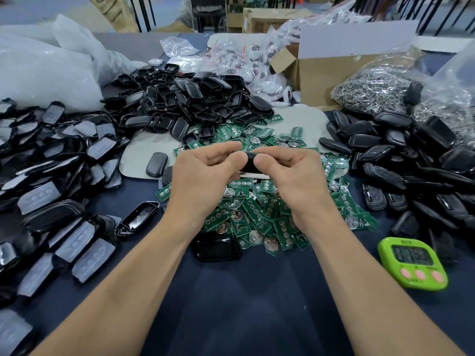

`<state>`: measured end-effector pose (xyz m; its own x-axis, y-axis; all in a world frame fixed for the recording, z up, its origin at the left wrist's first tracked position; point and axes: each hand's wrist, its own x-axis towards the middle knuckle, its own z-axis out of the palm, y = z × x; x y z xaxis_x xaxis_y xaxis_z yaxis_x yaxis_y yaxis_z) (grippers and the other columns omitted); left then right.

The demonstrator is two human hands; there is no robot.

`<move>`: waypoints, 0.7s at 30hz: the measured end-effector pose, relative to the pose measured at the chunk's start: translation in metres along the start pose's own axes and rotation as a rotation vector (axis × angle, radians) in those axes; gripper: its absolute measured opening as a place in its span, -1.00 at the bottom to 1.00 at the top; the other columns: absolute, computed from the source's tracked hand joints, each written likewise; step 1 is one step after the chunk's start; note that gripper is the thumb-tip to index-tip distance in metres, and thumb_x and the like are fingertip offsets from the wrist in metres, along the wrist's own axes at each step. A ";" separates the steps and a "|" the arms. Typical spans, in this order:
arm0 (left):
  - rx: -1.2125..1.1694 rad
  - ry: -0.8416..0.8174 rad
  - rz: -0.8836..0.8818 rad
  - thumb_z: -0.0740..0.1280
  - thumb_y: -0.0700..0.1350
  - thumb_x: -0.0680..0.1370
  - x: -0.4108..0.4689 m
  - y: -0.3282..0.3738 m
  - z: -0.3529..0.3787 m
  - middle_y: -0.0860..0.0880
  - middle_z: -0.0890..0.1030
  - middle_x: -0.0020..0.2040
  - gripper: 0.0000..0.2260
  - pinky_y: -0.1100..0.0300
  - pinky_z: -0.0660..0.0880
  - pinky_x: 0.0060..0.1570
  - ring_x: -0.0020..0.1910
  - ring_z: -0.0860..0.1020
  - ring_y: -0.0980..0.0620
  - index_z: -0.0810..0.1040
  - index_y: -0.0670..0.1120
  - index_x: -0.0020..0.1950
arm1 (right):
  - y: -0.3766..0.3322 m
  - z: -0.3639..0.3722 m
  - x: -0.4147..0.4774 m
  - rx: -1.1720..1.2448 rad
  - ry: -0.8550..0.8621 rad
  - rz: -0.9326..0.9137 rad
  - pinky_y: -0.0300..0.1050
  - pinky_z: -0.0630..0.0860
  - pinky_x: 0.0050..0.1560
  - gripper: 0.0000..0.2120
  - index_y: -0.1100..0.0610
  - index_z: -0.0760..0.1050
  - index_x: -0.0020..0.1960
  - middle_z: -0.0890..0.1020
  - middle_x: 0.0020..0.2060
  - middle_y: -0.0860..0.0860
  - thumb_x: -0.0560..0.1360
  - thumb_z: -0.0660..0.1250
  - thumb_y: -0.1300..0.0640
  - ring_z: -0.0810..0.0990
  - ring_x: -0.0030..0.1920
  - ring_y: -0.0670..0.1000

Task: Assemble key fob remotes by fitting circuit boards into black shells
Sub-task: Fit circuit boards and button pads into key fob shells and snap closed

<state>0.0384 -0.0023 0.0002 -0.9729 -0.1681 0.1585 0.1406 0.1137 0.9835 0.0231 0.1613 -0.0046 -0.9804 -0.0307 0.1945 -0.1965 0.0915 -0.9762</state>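
Observation:
A black key fob shell (250,163) is held between both hands above a heap of green circuit boards (259,211). My left hand (205,173) pinches its left end with curled fingers, and my right hand (290,170) grips its right end, thumb on the near side. The hands hide most of the shell, so its inside cannot be seen. A pale strip shows along its lower edge. Another black shell (216,246) lies on the table just below the boards.
Piles of black shells lie at the back centre (190,98), right (411,160) and left (51,176), the left ones with clear button pads. A green timer (413,263) sits at the right. A cardboard box (331,73) and a bag of metal rings (372,86) stand behind.

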 end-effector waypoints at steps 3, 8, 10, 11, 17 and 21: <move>-0.008 -0.005 -0.060 0.48 -0.18 0.57 0.001 0.000 0.000 0.06 0.77 -0.18 -0.76 0.30 0.60 -0.15 -0.18 0.70 0.13 0.78 0.15 -0.17 | 0.002 0.001 0.000 -0.017 -0.009 0.034 -0.28 0.51 -0.24 -0.84 -0.05 0.77 -0.09 0.73 -0.33 -0.15 0.51 0.51 0.21 0.62 -0.35 -0.21; 0.586 -0.052 0.218 0.44 0.08 0.50 -0.003 0.002 -0.006 0.18 0.75 -0.18 -0.85 0.06 0.64 -0.06 -0.12 0.70 0.13 0.75 0.19 0.03 | 0.003 -0.002 0.000 -0.311 -0.104 0.017 -0.08 0.68 -0.11 -0.84 -0.07 0.77 -0.05 0.76 -0.25 -0.17 0.44 0.54 0.16 0.74 -0.19 -0.11; 0.595 -0.052 0.252 0.41 0.11 0.48 -0.003 0.003 -0.006 0.19 0.74 -0.18 -0.79 0.04 0.64 -0.06 -0.13 0.70 0.13 0.67 0.28 0.11 | 0.003 -0.002 0.000 -0.275 -0.108 0.026 -0.08 0.69 -0.07 -0.83 -0.02 0.78 -0.01 0.77 -0.24 -0.14 0.46 0.54 0.20 0.75 -0.18 -0.13; 0.500 -0.039 0.231 0.44 0.10 0.48 -0.002 0.003 -0.007 0.21 0.75 -0.16 -0.80 0.05 0.66 -0.04 -0.11 0.71 0.14 0.70 0.25 0.09 | 0.003 -0.001 0.001 -0.226 -0.093 0.033 -0.04 0.70 -0.05 -0.84 0.01 0.78 0.00 0.77 -0.23 -0.11 0.46 0.54 0.21 0.76 -0.18 -0.09; -0.033 -0.077 0.019 0.51 -0.09 0.54 0.000 0.001 0.001 0.00 0.78 -0.06 -0.88 0.23 0.63 -0.03 -0.05 0.71 0.14 0.78 0.14 -0.01 | 0.002 0.011 -0.005 0.167 0.009 0.163 -0.24 0.46 -0.38 -0.93 0.11 0.78 -0.08 0.70 -0.37 0.02 0.48 0.56 0.25 0.52 -0.43 -0.11; -0.131 -0.065 -0.048 0.44 -0.18 0.61 0.002 -0.001 0.004 -0.09 0.77 -0.03 -0.88 -0.10 0.65 0.18 -0.02 0.70 -0.01 0.78 -0.03 0.04 | -0.004 0.014 -0.007 0.415 -0.011 0.310 -0.23 0.58 -0.35 -0.88 0.17 0.73 -0.10 0.70 -0.33 0.11 0.54 0.46 0.33 0.62 -0.41 -0.03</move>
<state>0.0352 0.0013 -0.0006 -0.9883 -0.1062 0.1090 0.1119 -0.0220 0.9935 0.0307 0.1473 -0.0038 -0.9912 -0.0754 -0.1086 0.1266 -0.3047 -0.9440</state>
